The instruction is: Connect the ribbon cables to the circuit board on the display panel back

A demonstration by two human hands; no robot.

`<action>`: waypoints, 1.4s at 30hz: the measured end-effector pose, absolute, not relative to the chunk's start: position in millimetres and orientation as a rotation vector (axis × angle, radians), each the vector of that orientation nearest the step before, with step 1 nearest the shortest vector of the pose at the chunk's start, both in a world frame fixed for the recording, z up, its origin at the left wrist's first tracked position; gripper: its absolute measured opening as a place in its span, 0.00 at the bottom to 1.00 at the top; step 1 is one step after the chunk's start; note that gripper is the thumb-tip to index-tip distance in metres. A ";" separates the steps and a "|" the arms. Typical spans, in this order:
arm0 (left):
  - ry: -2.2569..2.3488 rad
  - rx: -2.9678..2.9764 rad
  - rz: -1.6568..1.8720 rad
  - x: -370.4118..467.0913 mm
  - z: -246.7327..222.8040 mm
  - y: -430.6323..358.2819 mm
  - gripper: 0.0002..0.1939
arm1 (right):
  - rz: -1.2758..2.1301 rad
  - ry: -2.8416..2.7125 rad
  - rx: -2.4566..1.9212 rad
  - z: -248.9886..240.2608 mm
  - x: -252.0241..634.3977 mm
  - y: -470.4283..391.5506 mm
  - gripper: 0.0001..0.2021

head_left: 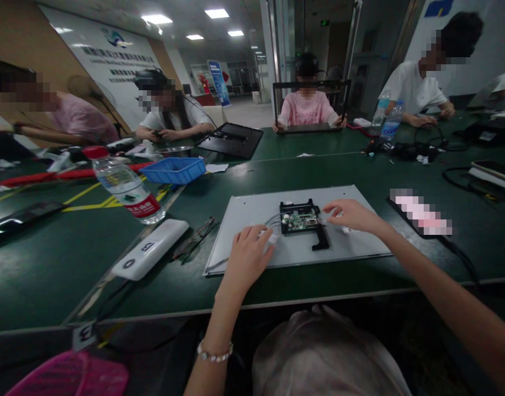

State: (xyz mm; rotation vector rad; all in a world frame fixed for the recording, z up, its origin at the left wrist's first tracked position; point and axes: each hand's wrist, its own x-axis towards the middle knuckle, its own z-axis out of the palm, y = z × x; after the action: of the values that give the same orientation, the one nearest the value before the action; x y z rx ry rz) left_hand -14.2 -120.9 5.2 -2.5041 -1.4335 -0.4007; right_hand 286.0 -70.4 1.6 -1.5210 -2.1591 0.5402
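Observation:
A flat light-grey panel (244, 220) lies on the table in front of me. On it sits a black plastic bracket (320, 239) with a green circuit board (300, 221) in it, and thin grey wires (273, 220) run from the board's left side. My left hand (249, 254) rests over the panel's left part, fingers spread, beside the wires. A small white piece (273, 238) shows by its fingertips. My right hand (353, 215) is at the board's right edge, thumb and fingers brought together; what they pinch is too small to make out.
Left of the panel are eyeglasses (195, 239), a white power bank (151, 250), a water bottle (126, 187) and a blue tray (174, 170). A phone with a cable (420, 214) lies to the right. Several people sit around the table; one opposite holds a black frame (312, 130).

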 end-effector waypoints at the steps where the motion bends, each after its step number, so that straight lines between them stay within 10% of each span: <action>1: -1.418 -2.527 -0.341 -12.6 6.9 -118.1 0.14 | 0.582 -2.186 -1.527 -1.0 287.9 -65.5 0.15; 9: -1.302 -2.586 -0.028 -1.4 17.7 -102.2 0.09 | 0.667 -2.210 -1.515 -12.3 278.5 -55.1 0.08; 22: -1.429 -2.771 -0.672 -54.1 18.7 -74.0 0.13 | 0.416 -2.122 -1.765 -17.6 335.7 -35.3 0.10; 42: -1.403 -2.810 -0.560 -63.0 4.1 -76.6 0.14 | 0.199 -2.484 -1.336 -3.4 205.6 26.6 0.10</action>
State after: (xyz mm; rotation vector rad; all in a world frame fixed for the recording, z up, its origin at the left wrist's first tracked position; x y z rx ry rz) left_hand -63.0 -76.6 4.1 -2.8095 -1.4030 -0.5598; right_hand 205.6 26.6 -3.4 -1.3361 -2.4845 0.1986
